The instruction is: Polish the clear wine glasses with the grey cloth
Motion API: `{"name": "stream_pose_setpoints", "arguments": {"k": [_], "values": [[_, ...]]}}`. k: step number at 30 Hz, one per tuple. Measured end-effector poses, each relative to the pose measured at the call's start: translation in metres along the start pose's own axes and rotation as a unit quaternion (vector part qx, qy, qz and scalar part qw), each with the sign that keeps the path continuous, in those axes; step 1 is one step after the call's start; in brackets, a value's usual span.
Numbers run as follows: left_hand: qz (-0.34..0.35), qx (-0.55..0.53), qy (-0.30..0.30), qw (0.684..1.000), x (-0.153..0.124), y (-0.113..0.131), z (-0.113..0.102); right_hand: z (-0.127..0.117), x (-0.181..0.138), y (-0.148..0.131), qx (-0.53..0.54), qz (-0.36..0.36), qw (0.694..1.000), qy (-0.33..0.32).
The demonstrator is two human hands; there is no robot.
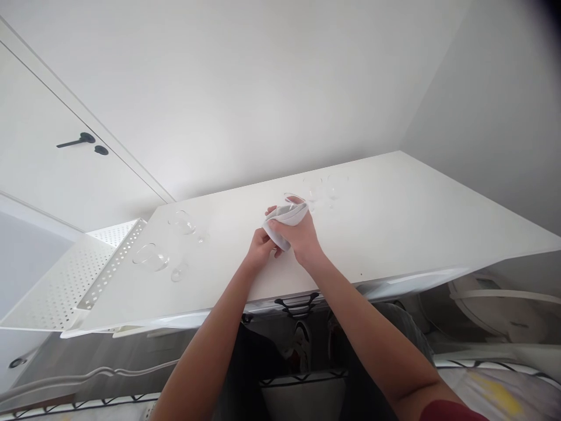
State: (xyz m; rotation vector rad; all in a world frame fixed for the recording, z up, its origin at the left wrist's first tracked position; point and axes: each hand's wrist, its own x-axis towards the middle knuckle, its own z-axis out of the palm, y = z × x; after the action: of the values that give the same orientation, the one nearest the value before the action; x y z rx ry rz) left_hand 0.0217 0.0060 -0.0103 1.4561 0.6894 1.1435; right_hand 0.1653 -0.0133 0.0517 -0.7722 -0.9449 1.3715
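Over the middle of a white tabletop (394, 216), my right hand (302, 237) is closed around a white cloth (284, 219) wrapped over the bowl of a clear wine glass (294, 199). Only the glass's rim shows above the cloth. My left hand (260, 248) is closed below it, pinching the lower end of the cloth and, it seems, the stem. Both forearms reach up from the bottom of the view.
Two clear stemmed glasses (182, 222) (151, 257) lie on their sides at the table's left. Two more glasses (313, 190) (335, 187) stand just behind my hands. A white perforated panel (65, 275) juts out left. A white door with a black handle (76, 140) is behind it.
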Motion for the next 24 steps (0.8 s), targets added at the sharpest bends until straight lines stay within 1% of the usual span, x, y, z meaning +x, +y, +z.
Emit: {"name": "stream_pose_setpoints", "arguments": {"k": [3,5,8,10,12,14,16,17,18,19,20,21,22,23,24], "values": [[-0.004,0.023,0.006,1.0,0.0,-0.003,0.001,0.002,0.0,0.008,-0.122,0.054,0.991,-0.015],[-0.017,0.044,0.0,0.999,0.0,-0.002,0.002,0.0,0.002,0.01,-0.167,0.061,0.984,-0.017],[-0.024,0.081,-0.009,0.996,0.0,0.006,0.006,-0.008,0.007,0.007,-0.185,0.021,0.982,0.011],[0.0,0.1,-0.016,0.995,0.001,0.013,0.009,-0.014,0.01,0.004,-0.169,-0.017,0.985,0.032],[0.032,0.111,-0.003,0.993,0.003,0.018,0.012,-0.019,0.013,0.001,-0.161,-0.045,0.984,0.062],[0.053,0.122,0.057,0.989,0.004,0.019,0.012,-0.021,0.014,0.0,-0.172,-0.058,0.98,0.086],[0.057,0.12,0.153,0.979,0.005,0.017,0.01,-0.02,0.015,0.001,-0.178,-0.057,0.978,0.091],[0.053,0.105,0.197,0.973,0.006,0.016,0.008,-0.019,0.014,0.001,-0.165,-0.045,0.982,0.086],[0.049,0.078,0.23,0.969,0.007,0.015,0.007,-0.018,0.014,0.002,-0.138,-0.015,0.988,0.068],[0.042,0.039,0.246,0.968,0.007,0.014,0.007,-0.017,0.012,0.002,-0.1,0.033,0.994,0.032],[0.029,-0.009,0.242,0.97,0.007,0.014,0.006,-0.015,0.011,0.003,-0.058,0.095,0.993,-0.024],[0.009,-0.061,0.222,0.973,0.007,0.015,0.007,-0.014,0.009,0.003,-0.018,0.161,0.983,-0.092],[-0.014,-0.111,0.191,0.975,0.007,0.016,0.007,-0.012,0.007,0.003,0.013,0.218,0.963,-0.156],[-0.036,-0.154,0.156,0.975,0.006,0.018,0.008,-0.01,0.004,0.002,0.026,0.26,0.943,-0.206],[-0.054,-0.185,0.124,0.973,0.005,0.02,0.008,-0.009,0.002,0.002,0.022,0.281,0.931,-0.234]]}}
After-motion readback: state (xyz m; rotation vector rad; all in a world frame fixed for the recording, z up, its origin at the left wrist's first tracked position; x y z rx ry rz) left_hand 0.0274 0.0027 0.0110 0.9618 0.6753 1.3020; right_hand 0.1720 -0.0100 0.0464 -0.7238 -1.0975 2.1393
